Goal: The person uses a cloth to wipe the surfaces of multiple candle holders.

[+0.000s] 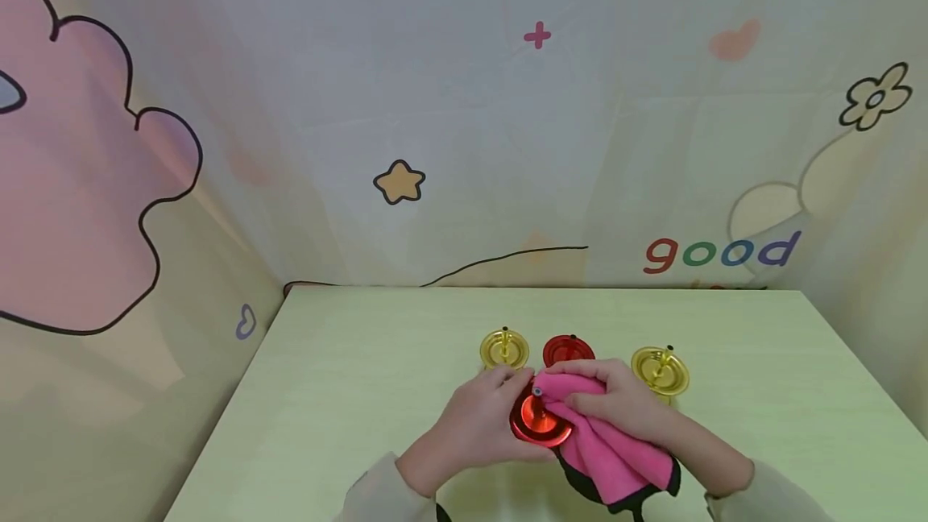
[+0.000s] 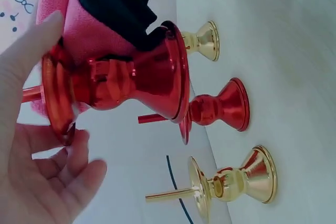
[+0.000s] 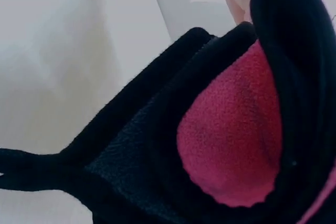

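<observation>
A shiny red candlestick (image 1: 541, 417) is in my left hand (image 1: 478, 419), raised over the table. In the left wrist view the thumb and fingers curl around the dish rim of this red candlestick (image 2: 113, 82), and its thin spike points left past the palm. My right hand (image 1: 629, 403) grips a bunched pink cloth (image 1: 605, 457) with black edging against the candlestick's right side, beside the dish. Up close in the right wrist view, the black-edged cloth (image 3: 231, 140) hides the right fingers and the candlestick.
Behind the hands stand a gold candlestick (image 1: 505, 349) to the left, a second red candlestick (image 1: 569, 348) in the middle and another gold candlestick (image 1: 661, 370) to the right. They stand on a pale table (image 1: 326, 393), backed by a printed cloth wall (image 1: 471, 103).
</observation>
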The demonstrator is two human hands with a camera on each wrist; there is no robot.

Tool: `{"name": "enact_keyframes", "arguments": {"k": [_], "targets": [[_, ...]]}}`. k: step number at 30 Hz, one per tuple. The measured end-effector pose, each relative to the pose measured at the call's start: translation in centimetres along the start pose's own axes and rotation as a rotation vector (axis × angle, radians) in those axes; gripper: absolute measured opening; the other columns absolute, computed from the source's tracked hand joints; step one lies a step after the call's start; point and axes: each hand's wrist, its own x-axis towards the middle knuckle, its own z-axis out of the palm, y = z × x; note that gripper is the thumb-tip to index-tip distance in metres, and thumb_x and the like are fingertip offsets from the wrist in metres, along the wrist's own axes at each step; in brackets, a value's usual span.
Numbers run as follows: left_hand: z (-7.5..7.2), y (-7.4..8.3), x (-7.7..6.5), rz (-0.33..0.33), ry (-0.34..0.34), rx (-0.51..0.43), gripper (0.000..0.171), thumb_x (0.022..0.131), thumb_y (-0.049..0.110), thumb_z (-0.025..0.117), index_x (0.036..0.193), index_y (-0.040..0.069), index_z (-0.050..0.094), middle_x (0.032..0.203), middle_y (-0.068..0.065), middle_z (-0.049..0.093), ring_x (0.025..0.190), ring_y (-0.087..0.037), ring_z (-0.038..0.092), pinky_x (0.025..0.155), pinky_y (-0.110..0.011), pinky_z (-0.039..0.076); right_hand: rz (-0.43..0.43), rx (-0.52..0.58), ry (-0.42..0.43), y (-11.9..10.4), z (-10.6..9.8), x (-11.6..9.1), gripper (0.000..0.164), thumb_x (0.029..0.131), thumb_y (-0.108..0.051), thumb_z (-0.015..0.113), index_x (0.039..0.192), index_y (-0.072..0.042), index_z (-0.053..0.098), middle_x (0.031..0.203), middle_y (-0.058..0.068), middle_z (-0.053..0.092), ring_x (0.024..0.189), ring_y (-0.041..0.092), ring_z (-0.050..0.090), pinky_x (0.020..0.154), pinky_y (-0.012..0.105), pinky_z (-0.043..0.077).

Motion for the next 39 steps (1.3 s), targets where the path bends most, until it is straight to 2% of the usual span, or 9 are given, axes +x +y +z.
{"name": "enact_keyframes", "arguments": {"k": [4, 9, 11, 15, 22, 27, 30, 34, 39], "targets": [[0.1, 0.8, 0.6, -0.147, 0.034, 0.097, 0.074, 0.056, 0.068, 0.063, 0.105, 0.013, 0.055, 0.085, 0.006, 0.052, 0.071, -0.006, 0.048, 0.053, -0.014, 0.04, 0.04, -0.022, 0.033, -0.5, 0.5, -0.2, 0.037, 0.084, -0.019, 0.059, 0.12, -0.012, 0.055, 0.106, 0.016, 0.06, 0.065, 0.011, 0.06, 0.058, 0.025, 0.051], [0.3, 1.4, 1.2, -0.299, 0.064, 0.218, 0.078, 0.058, 0.067, 0.058, 0.109, 0.008, 0.055, 0.09, 0.001, 0.057, 0.08, -0.012, 0.051, 0.06, -0.02, 0.045, 0.078, -0.049, 0.106, -1.0, 1.2, -0.8, 0.044, 0.083, -0.029, 0.06, 0.123, -0.014, 0.052, 0.111, 0.018, 0.058, 0.061, 0.01, 0.059, 0.055, 0.025, 0.05], [0.3, 1.3, 1.2, -0.313, 0.064, 0.173, 0.075, 0.059, 0.068, 0.058, 0.107, 0.01, 0.055, 0.089, 0.002, 0.057, 0.079, -0.012, 0.051, 0.058, -0.02, 0.045, 0.087, 0.0, 0.114, -1.0, 1.0, -0.9, 0.045, 0.083, -0.029, 0.06, 0.124, -0.013, 0.051, 0.115, 0.018, 0.056, 0.064, 0.011, 0.06, 0.057, 0.026, 0.051], [-0.5, 0.6, 1.2, -0.34, 0.065, -0.027, 0.069, 0.06, 0.066, 0.063, 0.104, 0.014, 0.055, 0.087, 0.005, 0.058, 0.08, -0.01, 0.053, 0.057, -0.019, 0.045, 0.121, 0.125, 0.153, -0.6, -0.5, -1.3, 0.046, 0.085, -0.026, 0.058, 0.127, -0.011, 0.047, 0.121, 0.02, 0.05, 0.075, 0.015, 0.062, 0.063, 0.03, 0.053], [-2.3, -0.3, 1.2, -0.332, 0.033, -0.251, 0.058, 0.063, 0.057, 0.067, 0.105, 0.018, 0.056, 0.09, 0.007, 0.062, 0.082, -0.008, 0.057, 0.061, -0.019, 0.048, 0.105, 0.11, 0.197, 0.2, -2.2, -1.5, 0.048, 0.084, -0.025, 0.058, 0.129, -0.014, 0.045, 0.122, 0.018, 0.05, 0.086, 0.016, 0.06, 0.065, 0.031, 0.053], [-2.5, -0.4, 1.6, -0.366, 0.009, -0.34, 0.053, 0.064, 0.058, 0.066, 0.101, 0.021, 0.056, 0.087, 0.009, 0.063, 0.077, -0.006, 0.058, 0.059, -0.017, 0.047, 0.121, 0.082, 0.144, -0.3, -1.2, -1.3, 0.051, 0.085, -0.028, 0.057, 0.131, -0.014, 0.043, 0.121, 0.019, 0.05, 0.081, 0.019, 0.06, 0.063, 0.031, 0.053], [-2.5, -0.4, 1.8, -0.392, 0.008, -0.376, 0.051, 0.064, 0.058, 0.066, 0.099, 0.021, 0.057, 0.084, 0.009, 0.064, 0.074, -0.005, 0.058, 0.057, -0.017, 0.046, 0.048, 0.061, 0.123, -0.5, -0.3, -1.3, 0.05, 0.087, -0.025, 0.055, 0.133, -0.013, 0.039, 0.122, 0.02, 0.049, 0.079, 0.015, 0.06, 0.062, 0.03, 0.053], [-2.4, -0.5, 2.0, -0.449, 0.013, -0.389, 0.057, 0.064, 0.059, 0.066, 0.101, 0.017, 0.058, 0.085, 0.006, 0.064, 0.075, -0.008, 0.058, 0.056, -0.018, 0.047, -0.045, -0.01, 0.133, -0.6, 1.1, -1.4, 0.051, 0.088, -0.023, 0.053, 0.135, -0.012, 0.035, 0.121, 0.019, 0.05, 0.089, 0.016, 0.058, 0.065, 0.025, 0.052], [-2.3, -0.7, 2.0, -0.484, 0.021, -0.359, 0.063, 0.062, 0.061, 0.066, 0.102, 0.014, 0.059, 0.085, 0.003, 0.065, 0.075, -0.01, 0.058, 0.054, -0.018, 0.046, -0.059, -0.063, 0.167, -0.4, 2.6, -1.5, 0.048, 0.088, -0.029, 0.052, 0.129, -0.011, 0.036, 0.119, 0.013, 0.056, 0.1, 0.017, 0.057, 0.073, 0.02, 0.05]]}}
